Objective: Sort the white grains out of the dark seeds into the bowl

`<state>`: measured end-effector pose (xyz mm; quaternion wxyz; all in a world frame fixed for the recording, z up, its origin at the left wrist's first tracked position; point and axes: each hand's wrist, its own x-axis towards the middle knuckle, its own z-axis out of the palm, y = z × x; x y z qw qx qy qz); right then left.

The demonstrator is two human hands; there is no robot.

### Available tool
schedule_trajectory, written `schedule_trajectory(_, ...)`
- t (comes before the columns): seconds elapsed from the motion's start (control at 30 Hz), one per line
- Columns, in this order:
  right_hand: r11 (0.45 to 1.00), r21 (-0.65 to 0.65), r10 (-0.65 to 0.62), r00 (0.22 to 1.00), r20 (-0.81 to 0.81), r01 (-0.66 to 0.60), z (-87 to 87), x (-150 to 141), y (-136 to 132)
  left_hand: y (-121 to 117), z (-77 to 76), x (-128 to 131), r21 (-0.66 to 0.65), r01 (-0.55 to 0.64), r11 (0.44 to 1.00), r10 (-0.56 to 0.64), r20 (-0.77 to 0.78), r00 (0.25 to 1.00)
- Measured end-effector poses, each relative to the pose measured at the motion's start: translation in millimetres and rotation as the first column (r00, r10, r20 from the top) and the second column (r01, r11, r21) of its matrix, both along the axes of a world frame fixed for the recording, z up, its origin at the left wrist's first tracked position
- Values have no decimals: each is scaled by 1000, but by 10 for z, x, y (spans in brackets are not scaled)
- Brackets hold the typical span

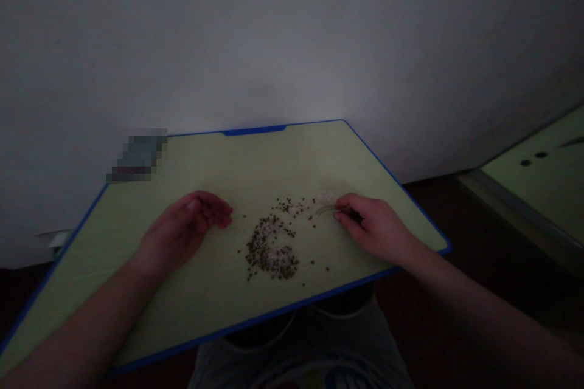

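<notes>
A mixed pile of small dark beans or seeds (263, 261) and pale rice-like grains (278, 250) lies on the table (182, 301). Between the pile and my right hand, more dark pieces are scattered, with a patch of pale grains (325, 197) close to the fingertips. My right hand (369, 225) pinches a thin, curved, fork-like tool (325, 210), its end reaching left just above or on the tabletop; dim light hides its exact kind. Left of the pile, my left hand (182, 228) rests on its side with fingers loosely bent and apart from the thumb, nothing visible in it.
The tabletop has a blue edge (255, 130) and stands against a pale wall (255, 42). A blurred-out rectangular object (137, 157) sits at the far left corner. A light green panel with dark holes (547, 176) is on the right.
</notes>
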<state>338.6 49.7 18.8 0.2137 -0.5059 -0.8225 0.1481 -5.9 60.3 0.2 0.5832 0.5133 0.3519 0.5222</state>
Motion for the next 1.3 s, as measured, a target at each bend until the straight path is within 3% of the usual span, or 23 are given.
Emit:
schedule_trajectory(0.1,1000,12,-1,1000,13,1,3,-55,61,1,-5,-4,4,-1,1000,1,-10,1000)
schedule_trajectory(0.3,993,-29,117,992,44,-115,26,-91,75,-2,7,2,7,-4,1000,4,-15,1000)
schedule_trajectory(0.57,998,-7,69,997,-17,-69,28,-9,-204,0,-7,-13,-12,6,1000,-6,-8,1000)
schedule_trajectory(0.7,999,13,44,999,21,-45,34,-3,-204,-7,4,-3,-14,-18,1000,17,-21,1000)
schedule_trajectory(0.87,995,-16,101,993,66,-100,17,4,-173,-13,17,8,-6,-12,1000,12,-21,1000)
schedule_trajectory(1.17,997,21,76,995,71,-77,-6,-31,-163,8,-27,-15,21,8,1000,-8,-8,1000)
schedule_trajectory(1.3,997,60,-51,996,69,47,-37,-6,-66,5,-12,-5,13,6,1000,-6,-11,1000)
